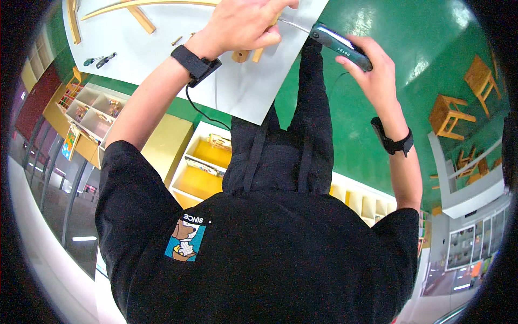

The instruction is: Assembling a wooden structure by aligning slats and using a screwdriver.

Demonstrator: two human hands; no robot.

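Observation:
My right hand (379, 73) is wrapped round a dark cordless screwdriver (341, 46), held level off the table's right edge. Its long thin metal bit (294, 25) points left, toward my left hand (240, 24). The fingers of that hand are closed on a light wooden piece (275, 19), mostly hidden behind them. The bit's tip meets the piece near my fingertips; whether a screw is there, I cannot tell. Just below my left hand show a wooden block with a hole (240, 56) and the end of a wooden strip (258, 55).
On the white table (232, 92) lie a long curved wooden strip (135, 4), a short slat (142, 20), a small bolt (176, 40) and two dark-handled tools (99, 60). Shelves with yellow compartments (208, 156) stand below. Wooden stools (447, 116) are at right on the green floor.

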